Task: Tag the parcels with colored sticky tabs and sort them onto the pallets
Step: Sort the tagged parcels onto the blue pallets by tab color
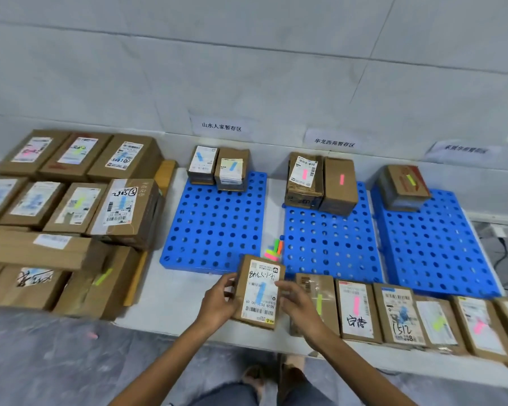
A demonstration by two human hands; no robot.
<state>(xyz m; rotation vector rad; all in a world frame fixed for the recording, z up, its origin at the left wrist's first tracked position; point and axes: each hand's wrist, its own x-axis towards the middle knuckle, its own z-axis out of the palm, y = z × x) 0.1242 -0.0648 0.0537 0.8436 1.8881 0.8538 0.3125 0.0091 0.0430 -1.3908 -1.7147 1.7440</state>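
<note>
Matt cardboard parcel [258, 291], perforated plastic pallets [214, 227]

Bare left hand [217, 303], right hand [301, 307] and forearms [170, 356]; blue denim trousers [235, 394]; pale open sandal [254, 376].

Pale panelled wall [247, 54], grey mottled floor [56, 361], white platform [170, 303]

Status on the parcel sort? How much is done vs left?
Done: two blue-tabbed parcels on the left pallet, two pink-tabbed parcels on the middle pallet, one yellow-tabbed parcel on the right pallet. In hand: left hand and right hand hold another blue-tabbed box, likely bound for the left pallet. Left: the tagged front row and the pile at far left are unsorted.
</note>
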